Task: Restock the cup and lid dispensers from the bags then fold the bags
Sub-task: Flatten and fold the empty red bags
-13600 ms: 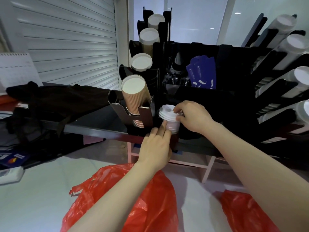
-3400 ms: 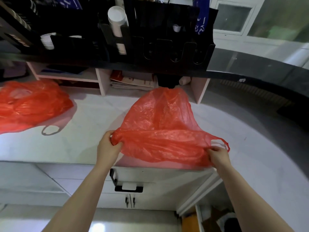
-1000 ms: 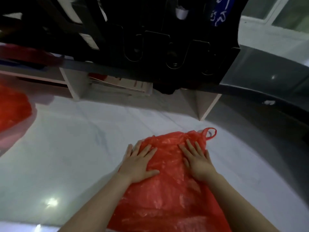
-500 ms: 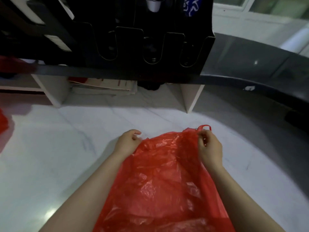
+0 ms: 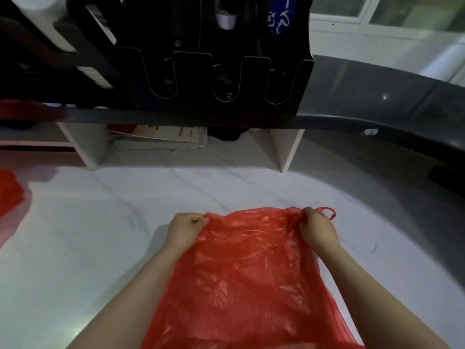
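A red plastic bag (image 5: 246, 278) lies spread between my forearms on the white marble counter (image 5: 100, 248), its far edge lifted. My left hand (image 5: 185, 231) grips the bag's far left corner with curled fingers. My right hand (image 5: 315, 229) pinches the far right corner, where a handle loop (image 5: 328, 212) sticks out. The black cup and lid dispenser (image 5: 214, 71) stands on the raised dark shelf straight ahead, its three front slots showing only coil springs.
A second red bag (image 5: 10, 195) lies at the left edge. Under the shelf are white supports (image 5: 286, 149) and a stack of papers (image 5: 161, 137). A dark curved countertop (image 5: 390, 102) runs along the right.
Both hands went from pressing flat on the bag to gripping its far corners. The hands have spread a little farther apart, drawing the far edge taut.
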`<state>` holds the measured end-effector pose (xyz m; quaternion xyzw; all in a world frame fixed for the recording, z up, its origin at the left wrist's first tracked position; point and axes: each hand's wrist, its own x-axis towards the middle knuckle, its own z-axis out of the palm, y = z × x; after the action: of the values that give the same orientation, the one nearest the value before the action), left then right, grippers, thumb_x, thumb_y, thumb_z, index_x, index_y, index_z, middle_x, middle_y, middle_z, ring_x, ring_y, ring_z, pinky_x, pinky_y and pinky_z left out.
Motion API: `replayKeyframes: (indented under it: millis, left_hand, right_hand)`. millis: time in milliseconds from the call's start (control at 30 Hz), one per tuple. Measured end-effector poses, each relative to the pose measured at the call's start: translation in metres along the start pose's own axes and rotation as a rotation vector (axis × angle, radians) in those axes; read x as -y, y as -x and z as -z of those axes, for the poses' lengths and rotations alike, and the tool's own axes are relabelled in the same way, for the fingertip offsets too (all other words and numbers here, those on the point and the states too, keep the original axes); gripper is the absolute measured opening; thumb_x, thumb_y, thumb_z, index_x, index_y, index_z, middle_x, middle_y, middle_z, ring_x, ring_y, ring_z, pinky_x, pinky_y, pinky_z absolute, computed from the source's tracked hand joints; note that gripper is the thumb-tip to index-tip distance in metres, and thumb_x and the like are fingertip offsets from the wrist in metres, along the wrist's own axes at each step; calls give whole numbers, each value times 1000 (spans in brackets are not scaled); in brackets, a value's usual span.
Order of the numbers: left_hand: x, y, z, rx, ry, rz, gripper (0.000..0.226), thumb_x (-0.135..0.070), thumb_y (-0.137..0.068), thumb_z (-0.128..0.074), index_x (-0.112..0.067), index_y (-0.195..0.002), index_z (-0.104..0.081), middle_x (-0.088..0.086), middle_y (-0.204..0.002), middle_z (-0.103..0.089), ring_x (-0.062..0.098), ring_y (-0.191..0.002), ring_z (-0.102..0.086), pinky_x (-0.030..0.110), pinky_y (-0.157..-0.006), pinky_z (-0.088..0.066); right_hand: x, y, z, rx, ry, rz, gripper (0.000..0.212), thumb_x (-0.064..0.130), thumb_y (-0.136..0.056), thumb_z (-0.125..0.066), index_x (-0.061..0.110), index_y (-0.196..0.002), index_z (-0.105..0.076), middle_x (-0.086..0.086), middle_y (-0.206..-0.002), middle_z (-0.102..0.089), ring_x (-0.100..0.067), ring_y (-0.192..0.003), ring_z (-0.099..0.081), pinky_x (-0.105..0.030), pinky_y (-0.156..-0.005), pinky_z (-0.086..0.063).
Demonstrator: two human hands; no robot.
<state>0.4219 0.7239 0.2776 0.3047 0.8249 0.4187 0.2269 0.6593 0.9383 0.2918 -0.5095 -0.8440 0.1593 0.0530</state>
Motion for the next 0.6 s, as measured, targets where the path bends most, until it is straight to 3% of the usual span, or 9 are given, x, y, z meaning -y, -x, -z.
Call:
replayKeyframes:
  millis: [100,167,233,400,467,600]
  left_hand:
    - [13,0,15,-162,50,39,25,-18,-90,-62,-9,-67,-65,3,-63,-56,14,-64,-50,31,-62,-40]
    - [14,3,20,-213,128,61,18,-16,-91,-61,-18,-73,-65,-1,-68,-60,13,-66,-53,26,-64,-40]
    - [12,5,23,-229,196,81,13,-14,-90,-62,-15,-82,-72,-4,-72,-65,11,-69,-57,24,-67,-44]
    - [14,0,42,-312,543,250,13,-12,-89,-63,-10,-99,-71,9,-88,-68,21,-83,-61,33,-83,-49]
    - [20,-5,55,-373,568,284,13,-12,-88,-64,-10,-99,-69,11,-91,-66,21,-86,-59,35,-85,-48]
    - [35,-17,85,-417,623,361,8,-10,-86,-65,-3,-91,-67,5,-67,-62,23,-71,-55,34,-71,-47]
  right_hand:
    - [-13,8,5,-9,-1,-28,23,7,-85,-46,12,-99,-64,-13,-101,-62,-34,-91,-60,-33,-72,-45]
    - [-21,13,9,-2,26,-8,25,7,-85,-46,13,-98,-66,-11,-102,-62,-32,-92,-59,-31,-71,-43]
    - [-26,17,12,-17,-6,-8,20,10,-85,-51,15,-95,-67,-10,-99,-63,-30,-89,-59,-29,-67,-39]
    - [-35,22,23,-165,-170,-84,16,9,-83,-58,16,-94,-68,-8,-98,-54,-24,-77,-50,-28,-69,-35]
    - [-40,23,26,-212,-236,-129,16,10,-85,-59,15,-98,-67,-7,-102,-48,-20,-80,-46,-27,-72,-35]
    - [-43,20,31,-274,-345,-206,18,10,-89,-54,10,-101,-67,-16,-113,-54,-28,-100,-52,-27,-79,-37]
